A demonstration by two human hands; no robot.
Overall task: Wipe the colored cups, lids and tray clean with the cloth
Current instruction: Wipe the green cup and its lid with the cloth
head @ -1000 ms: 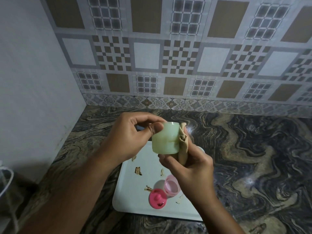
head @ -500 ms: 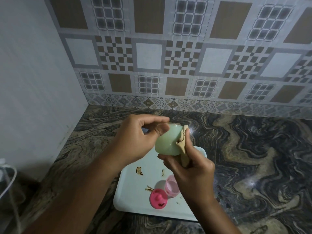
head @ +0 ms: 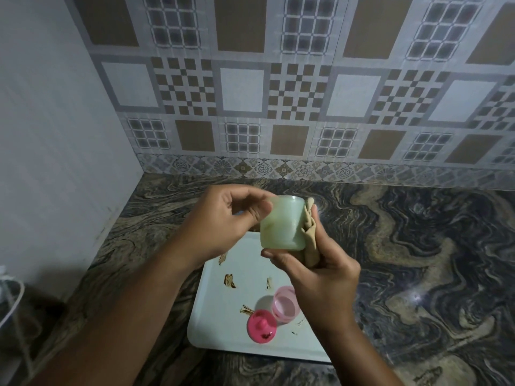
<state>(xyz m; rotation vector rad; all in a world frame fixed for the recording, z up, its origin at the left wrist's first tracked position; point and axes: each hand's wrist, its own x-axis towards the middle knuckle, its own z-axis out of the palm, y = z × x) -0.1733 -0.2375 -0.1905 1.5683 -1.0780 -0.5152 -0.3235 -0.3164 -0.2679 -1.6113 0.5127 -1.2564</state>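
Above the tray I hold a pale green cup (head: 281, 222) upright between both hands. My left hand (head: 223, 221) pinches its rim on the left side with thumb and fingers. My right hand (head: 323, 271) grips a bunched tan cloth (head: 310, 235) and presses it against the cup's right side, with fingers under the base. Below them lies a white tray (head: 223, 316) with several brown smears. A pink cup (head: 285, 302) stands on the tray, and a darker pink lid (head: 262, 325) with a knob lies just left of it.
The tray sits on a dark marbled stone counter (head: 418, 260). A patterned tile wall (head: 278, 93) runs along the back, and a plain grey wall (head: 55, 135) closes the left side. A white cable or wire object (head: 11, 302) shows at the far left edge.
The green cup has been turned back upright from a tilt between my hands, and the cloth has shifted along its right side. The tray, pink cup and lid have not moved.
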